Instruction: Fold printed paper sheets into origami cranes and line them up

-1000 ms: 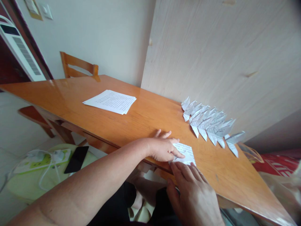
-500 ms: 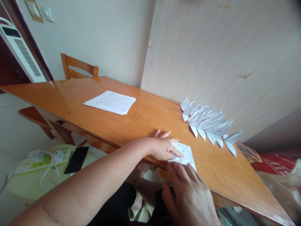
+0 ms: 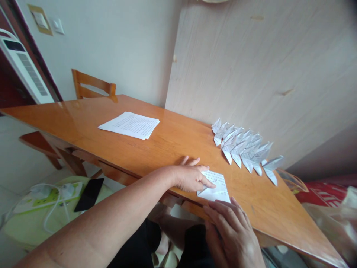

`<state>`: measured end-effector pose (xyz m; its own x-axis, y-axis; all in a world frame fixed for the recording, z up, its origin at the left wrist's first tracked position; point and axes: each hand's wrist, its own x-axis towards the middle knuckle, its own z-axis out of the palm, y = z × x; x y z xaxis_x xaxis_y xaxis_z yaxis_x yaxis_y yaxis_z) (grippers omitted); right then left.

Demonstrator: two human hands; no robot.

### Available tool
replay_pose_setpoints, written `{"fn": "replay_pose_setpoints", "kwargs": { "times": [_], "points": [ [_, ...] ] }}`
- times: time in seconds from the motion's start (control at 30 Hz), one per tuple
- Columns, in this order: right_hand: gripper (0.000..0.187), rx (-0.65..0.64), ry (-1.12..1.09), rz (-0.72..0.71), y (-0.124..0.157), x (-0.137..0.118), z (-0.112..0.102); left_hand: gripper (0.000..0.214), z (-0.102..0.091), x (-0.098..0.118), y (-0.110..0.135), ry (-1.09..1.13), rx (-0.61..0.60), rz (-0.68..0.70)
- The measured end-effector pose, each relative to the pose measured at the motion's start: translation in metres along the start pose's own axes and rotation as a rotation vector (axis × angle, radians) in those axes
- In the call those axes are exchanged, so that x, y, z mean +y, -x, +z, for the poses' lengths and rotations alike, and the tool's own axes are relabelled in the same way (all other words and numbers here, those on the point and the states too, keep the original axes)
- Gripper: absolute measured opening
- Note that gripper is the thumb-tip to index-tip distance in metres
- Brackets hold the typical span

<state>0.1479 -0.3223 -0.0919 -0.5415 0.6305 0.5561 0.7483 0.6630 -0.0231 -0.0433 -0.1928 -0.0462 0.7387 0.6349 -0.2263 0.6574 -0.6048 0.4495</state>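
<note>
— Folded paper, where?
— Low middle, at tabletop edge. Pressed flat under left hand fingers. Right hand fingers spread just below.
— Done?
— Row of folded pieces at right. Stack of sheets upper left, not folded.

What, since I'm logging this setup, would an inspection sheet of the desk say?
Surface: glossy orange wooden table.
Job's things: folded printed paper at the near edge; row of folded paper pieces by the board; stack of printed sheets farther left.
Clutter: nothing seen on the table.
Hands: left hand pressed on the paper's left corner; right hand open, fingertips at its near edge.
Cables: power strip with white cords on a green stool, beside a black phone.
Surroundings: pale wooden board behind the table, wooden chair, white wall unit.
</note>
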Motion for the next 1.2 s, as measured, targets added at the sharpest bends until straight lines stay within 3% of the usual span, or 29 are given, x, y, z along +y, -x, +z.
{"fn": "replay_pose_setpoints", "kwargs": {
  "times": [0.23, 0.5, 0.8, 1.0, 1.2],
  "points": [
    [0.012, -0.052, -0.118, 0.299, 0.008, 0.035, -0.004, 0.045, 0.004, -0.003, 0.000, 0.008, 0.042, 0.018],
    [0.022, -0.070, -0.203, 0.594, -0.021, 0.078, -0.002, 0.045, 0.008, -0.010, -0.001, -0.005, 0.067, 0.037],
    [0.026, -0.270, -0.023, 0.683, -0.054, 0.100, 0.019, 0.043, 0.009, -0.012, 0.001, 0.013, 0.070, 0.051],
    [0.018, -0.302, -0.121, 0.709, -0.053, 0.109, 0.017, 0.043, 0.007, -0.009, 0.003, 0.021, 0.073, 0.050],
    [0.011, -0.414, -0.381, 0.684, -0.053, 0.092, 0.004, 0.044, 0.007, -0.010, 0.003, 0.015, 0.072, 0.064]
  ]
}}
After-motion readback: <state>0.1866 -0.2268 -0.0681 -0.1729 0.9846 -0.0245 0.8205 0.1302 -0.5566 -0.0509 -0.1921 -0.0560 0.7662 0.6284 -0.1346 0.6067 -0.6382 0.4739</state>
